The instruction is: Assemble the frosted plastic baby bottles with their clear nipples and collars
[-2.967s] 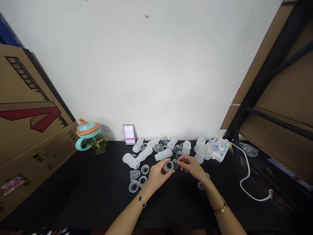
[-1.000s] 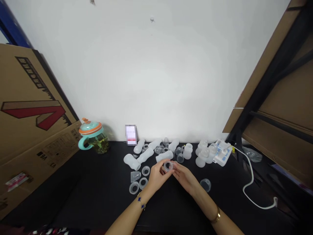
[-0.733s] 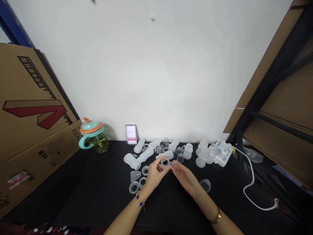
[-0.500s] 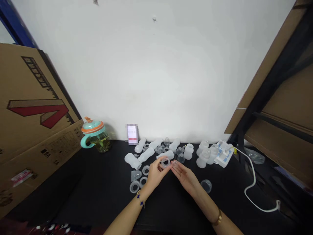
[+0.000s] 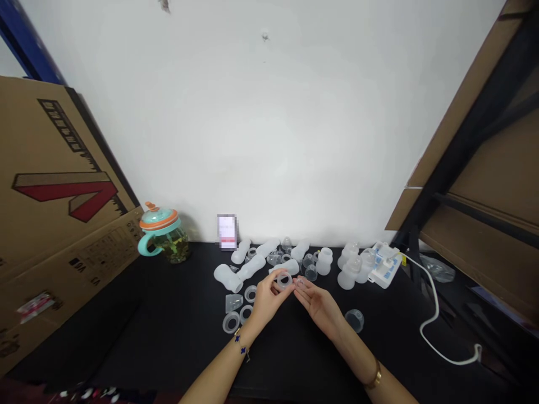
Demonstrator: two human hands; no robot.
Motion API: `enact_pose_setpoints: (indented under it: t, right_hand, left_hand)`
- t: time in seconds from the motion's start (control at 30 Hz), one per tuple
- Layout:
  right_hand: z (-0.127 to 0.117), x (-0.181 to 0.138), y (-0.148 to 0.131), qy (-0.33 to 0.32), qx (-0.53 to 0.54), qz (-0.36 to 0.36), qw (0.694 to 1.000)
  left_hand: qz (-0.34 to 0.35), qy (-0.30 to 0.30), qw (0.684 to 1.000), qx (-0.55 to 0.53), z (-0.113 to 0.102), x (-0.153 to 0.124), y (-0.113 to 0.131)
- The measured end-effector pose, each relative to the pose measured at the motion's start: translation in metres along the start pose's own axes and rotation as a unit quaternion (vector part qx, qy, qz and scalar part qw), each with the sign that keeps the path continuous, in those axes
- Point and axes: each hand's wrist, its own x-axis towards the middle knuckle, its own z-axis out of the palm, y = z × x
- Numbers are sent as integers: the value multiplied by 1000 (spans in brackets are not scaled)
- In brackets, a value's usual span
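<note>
My left hand (image 5: 272,296) is closed on a translucent screw ring (image 5: 284,280), gripping its rim between thumb and fingers with the round hole facing up. Close beside it, my right hand (image 5: 316,306) holds a small clear bottle nipple (image 5: 300,283) at its fingertips, palm partly turned up. The nipple is small and partly covered by the fingers. Left of my left hand, several loose rings (image 5: 231,322) and a clear cap (image 5: 233,303) lie on the black table. Another clear domed cap (image 5: 354,320) sits right of my right wrist.
White bottles (image 5: 228,278) lie in a group behind my hands; several nipple-topped bottles (image 5: 347,275) stand at the right. Beyond them is a power strip (image 5: 385,266) with a white cable (image 5: 437,303). A teapot (image 5: 168,238), a phone (image 5: 228,231) and a cardboard box (image 5: 63,224) are leftward.
Both hands stay almost in place, still holding the ring and the nipple close together. The camera view has shifted very slightly.
</note>
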Motion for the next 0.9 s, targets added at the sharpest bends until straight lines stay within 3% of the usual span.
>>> enact_pose_setpoints:
  t: [0.3, 0.9]
  right_hand:
    - [5, -6, -1, -6, -80, -34, 996]
    - [8, -7, -6, 25, -94, 16, 995]
  left_hand:
    - [-5, -2, 1000, 4, 0, -1, 3]
    - [-7, -7, 1000, 15, 1, -1, -1]
